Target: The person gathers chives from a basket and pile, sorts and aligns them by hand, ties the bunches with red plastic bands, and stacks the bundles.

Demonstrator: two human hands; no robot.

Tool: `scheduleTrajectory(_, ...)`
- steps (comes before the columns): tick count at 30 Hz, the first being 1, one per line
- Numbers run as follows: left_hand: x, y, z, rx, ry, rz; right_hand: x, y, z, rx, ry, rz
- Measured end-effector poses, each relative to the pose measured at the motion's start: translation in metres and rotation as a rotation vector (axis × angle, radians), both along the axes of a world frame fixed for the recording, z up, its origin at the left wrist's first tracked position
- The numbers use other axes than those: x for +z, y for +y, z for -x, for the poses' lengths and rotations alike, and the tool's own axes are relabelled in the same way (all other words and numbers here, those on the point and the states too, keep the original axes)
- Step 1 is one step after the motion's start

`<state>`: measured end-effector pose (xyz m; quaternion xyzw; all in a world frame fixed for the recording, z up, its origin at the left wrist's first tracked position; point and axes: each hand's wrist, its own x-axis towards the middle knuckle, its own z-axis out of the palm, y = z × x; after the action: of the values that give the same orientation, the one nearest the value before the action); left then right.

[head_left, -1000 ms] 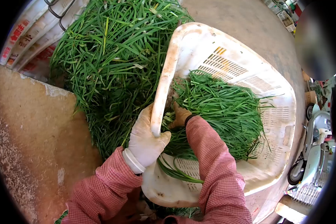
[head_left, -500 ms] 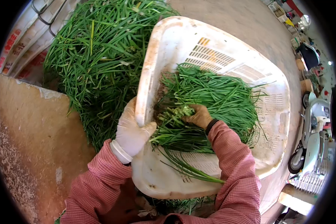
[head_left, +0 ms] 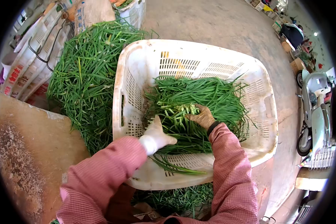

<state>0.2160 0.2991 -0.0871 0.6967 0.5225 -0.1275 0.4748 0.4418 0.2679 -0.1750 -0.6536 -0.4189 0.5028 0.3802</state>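
Observation:
A white plastic basket (head_left: 263,149) holds long green leafy stalks (head_left: 205,91) laid lengthwise. My left hand (head_left: 156,135), in a white glove, is inside the basket near its left end, thumb and fingers apart, beside the stalks. At the pale cut ends of a bunch (head_left: 181,111) is my right hand (head_left: 202,117), in a brownish glove, its fingers closed on them. A few loose stalks (head_left: 179,170) lie along the basket's near side.
A large heap of green stalks (head_left: 89,71) rises left of the basket. White sacks (head_left: 30,74) stand behind a worn board (head_left: 37,138) at the left. A parked scooter (head_left: 317,115) is at the right, beyond the concrete floor (head_left: 212,22).
My left hand has let go of the basket's rim and moved inside. My right hand has come up from among the stalks with the bunch's ends. The basket appears more level.

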Motion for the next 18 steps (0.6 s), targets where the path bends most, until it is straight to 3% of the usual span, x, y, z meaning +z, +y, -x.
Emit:
scheduleTrajectory(3, -0.048, 0.012, -0.027, 0.15, 0.041, 0.189, 0.006, 0.004, 0.006, 0.041, -0.028, 0.048)
scheduleTrajectory(5, -0.07, 0.016, -0.041, 0.383, -0.073, 0.292, 0.011, 0.002, 0.013, 0.14, -0.007, -0.168)
scheduleTrajectory(7, -0.102, 0.007, -0.048, 0.526, -0.37, 0.222, -0.007, -0.004, 0.017, 0.206, -0.187, -0.106)
scheduleTrajectory(9, -0.125, 0.001, -0.052, 0.518, -0.458, 0.192, 0.001, -0.009, 0.024, 0.115, 0.215, 0.168)
scheduleTrajectory(10, -0.137, -0.002, -0.053, 0.499, -0.457, 0.189, -0.002, -0.015, 0.021, 0.345, -0.072, 0.038)
scheduleTrajectory(11, -0.147, -0.003, -0.053, 0.481, -0.468, 0.184, -0.004, -0.019, 0.022, 0.351, -0.066, 0.049)
scheduleTrajectory(13, -0.164, -0.006, -0.052, 0.445, -0.47, 0.168, 0.0, -0.015, 0.026, 0.53, -0.506, -0.058)
scheduleTrajectory(14, -0.172, -0.009, -0.052, 0.427, -0.474, 0.16, 0.028, -0.012, 0.033, 0.571, -0.645, 0.137)
scheduleTrajectory(15, -0.178, -0.01, -0.053, 0.411, -0.483, 0.153, 0.045, -0.009, 0.038, 0.573, -0.644, 0.136)
scheduleTrajectory(17, -0.178, -0.009, -0.056, 0.416, -0.539, 0.156, 0.064, -0.007, 0.044, 0.664, -0.927, 0.293)
scheduleTrajectory(18, -0.163, -0.01, -0.059, 0.426, -0.586, 0.165, 0.065, -0.009, 0.042, 0.62, -0.994, 0.211)
